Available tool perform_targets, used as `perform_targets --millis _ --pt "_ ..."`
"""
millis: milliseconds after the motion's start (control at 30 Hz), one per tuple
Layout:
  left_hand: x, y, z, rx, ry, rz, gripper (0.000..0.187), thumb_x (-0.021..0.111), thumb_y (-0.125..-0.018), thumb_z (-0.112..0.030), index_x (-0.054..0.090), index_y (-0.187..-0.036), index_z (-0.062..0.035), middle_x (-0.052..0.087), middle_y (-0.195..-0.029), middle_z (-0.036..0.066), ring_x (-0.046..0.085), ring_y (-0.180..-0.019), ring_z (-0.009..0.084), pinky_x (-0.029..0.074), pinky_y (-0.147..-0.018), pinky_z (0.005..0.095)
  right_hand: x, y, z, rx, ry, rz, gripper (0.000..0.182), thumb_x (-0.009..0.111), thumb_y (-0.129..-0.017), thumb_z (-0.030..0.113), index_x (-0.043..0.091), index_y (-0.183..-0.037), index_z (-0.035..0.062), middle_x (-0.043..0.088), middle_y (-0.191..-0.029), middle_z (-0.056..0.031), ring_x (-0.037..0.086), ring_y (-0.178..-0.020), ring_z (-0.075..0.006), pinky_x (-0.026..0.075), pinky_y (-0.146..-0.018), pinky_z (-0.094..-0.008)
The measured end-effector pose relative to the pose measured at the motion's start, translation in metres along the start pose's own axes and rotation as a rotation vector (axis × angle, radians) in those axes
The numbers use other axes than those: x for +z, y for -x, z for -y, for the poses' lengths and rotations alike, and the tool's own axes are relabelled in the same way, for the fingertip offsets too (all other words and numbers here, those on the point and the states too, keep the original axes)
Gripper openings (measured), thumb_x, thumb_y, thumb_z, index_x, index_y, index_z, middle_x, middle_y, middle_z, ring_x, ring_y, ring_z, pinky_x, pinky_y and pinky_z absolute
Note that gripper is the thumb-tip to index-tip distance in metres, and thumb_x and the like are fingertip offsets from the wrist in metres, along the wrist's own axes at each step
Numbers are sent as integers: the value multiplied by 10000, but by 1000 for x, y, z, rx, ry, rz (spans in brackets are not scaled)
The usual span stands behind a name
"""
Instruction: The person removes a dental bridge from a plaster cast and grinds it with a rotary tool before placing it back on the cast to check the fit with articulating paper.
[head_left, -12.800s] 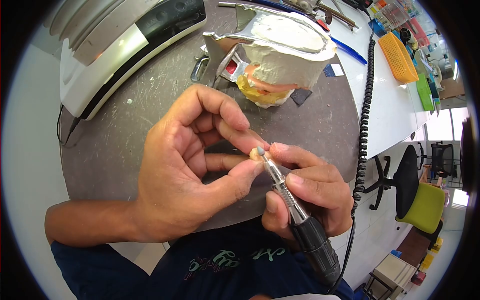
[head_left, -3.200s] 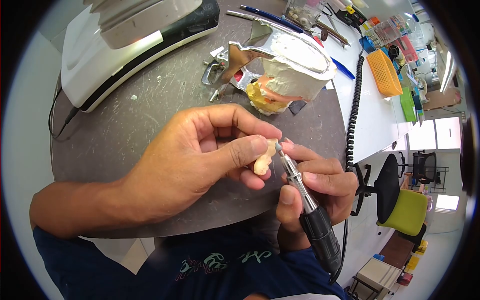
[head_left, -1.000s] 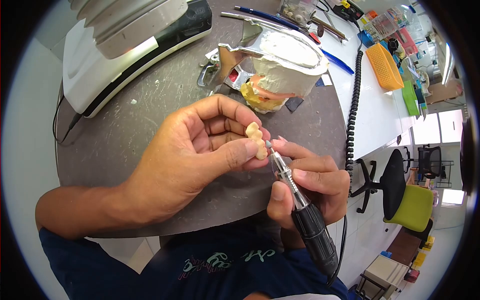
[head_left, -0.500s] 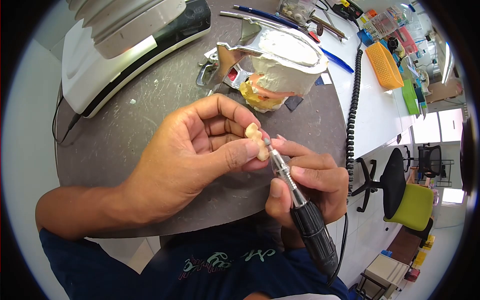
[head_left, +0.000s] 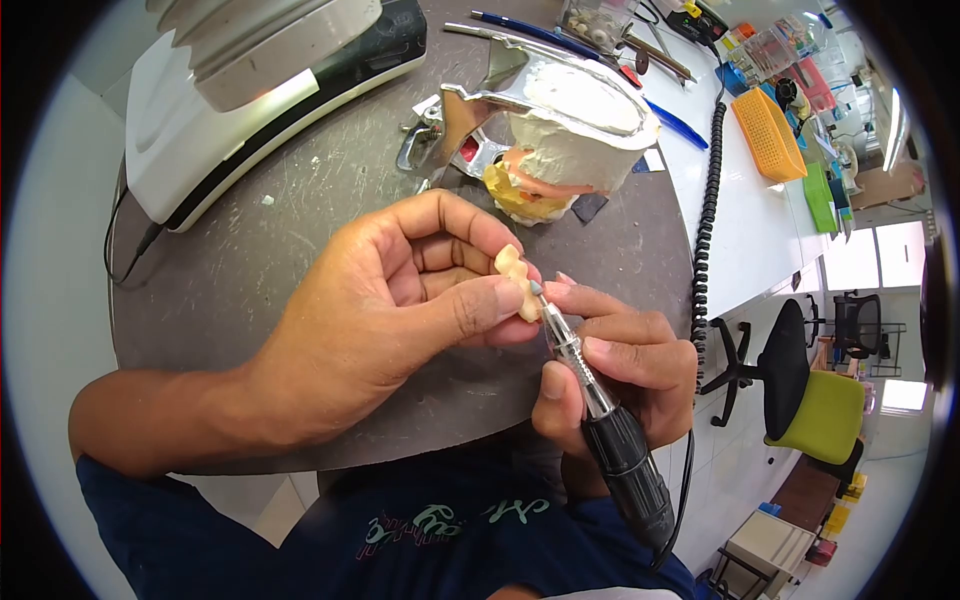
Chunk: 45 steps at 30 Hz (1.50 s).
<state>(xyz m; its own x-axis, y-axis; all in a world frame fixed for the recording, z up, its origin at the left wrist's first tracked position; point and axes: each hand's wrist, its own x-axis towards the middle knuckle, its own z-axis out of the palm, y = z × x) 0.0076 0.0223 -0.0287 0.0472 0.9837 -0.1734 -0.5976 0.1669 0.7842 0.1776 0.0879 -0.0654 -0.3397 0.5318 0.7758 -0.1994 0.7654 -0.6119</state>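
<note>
Between thumb and fingers, my left hand (head_left: 400, 290) pinches a small cream-coloured dental bridge (head_left: 510, 264) shaped like several joined teeth. My right hand (head_left: 635, 365) grips a dental handpiece (head_left: 598, 395) with a silver front and black body, held like a pen. Its grey rounded tip (head_left: 536, 287) is right at the bridge's side, close to my left thumb. The thumb covers part of the bridge. Beyond my hands, a metal articulator (head_left: 470, 100) carries a white plaster model (head_left: 570, 140) with pink and yellow parts at its lower end.
A white and black box-shaped device (head_left: 250, 130) stands at the upper left, under a ribbed grey hose (head_left: 270, 50). Pens and tools lie along the back. A coiled black cord (head_left: 710, 200) runs down the right, near an orange basket (head_left: 768, 135) and a green chair (head_left: 820, 405).
Both hands keep nearly the same pose, with the bridge and handpiece tip shifted very slightly. The whole view has moved a little.
</note>
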Motion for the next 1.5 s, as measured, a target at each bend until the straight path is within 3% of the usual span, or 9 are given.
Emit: perform_targets --millis 600,900,967,1500 --pt "1 0 0 27 -1 -38 194 619 -888 -55 496 -1034 -19 583 -1044 93 625 -960 135 553 -879 276 -4 -2 0 -6 -96 -9 333 754 -691 -14 508 -915 -22 639 -754 -169 688 -874 -374 591 -759 -450" --pt "2 -1 -1 23 -5 -49 192 623 -885 -65 499 -1025 -21 582 -1034 86 625 -949 126 553 -877 272 -4 -3 3 22 1 52 326 764 -701 -1 502 -894 3 654 -787 -165 684 -903 -369 585 -781 -458" --pt "2 -1 -2 22 -4 -47 192 624 -884 -65 499 -1024 -21 581 -1033 86 625 -948 125 554 -874 271 -6 -1 2 -7 59 112 333 722 -806 153 455 -943 8 592 -757 -156 681 -840 -361 569 -814 -456" --pt "3 0 -3 17 -12 -57 198 630 -882 -76 497 -1018 -20 581 -1034 88 625 -947 123 558 -867 270 -6 -1 4 32 26 73 320 707 -818 159 445 -940 22 588 -758 -149 678 -856 -357 564 -830 -456"
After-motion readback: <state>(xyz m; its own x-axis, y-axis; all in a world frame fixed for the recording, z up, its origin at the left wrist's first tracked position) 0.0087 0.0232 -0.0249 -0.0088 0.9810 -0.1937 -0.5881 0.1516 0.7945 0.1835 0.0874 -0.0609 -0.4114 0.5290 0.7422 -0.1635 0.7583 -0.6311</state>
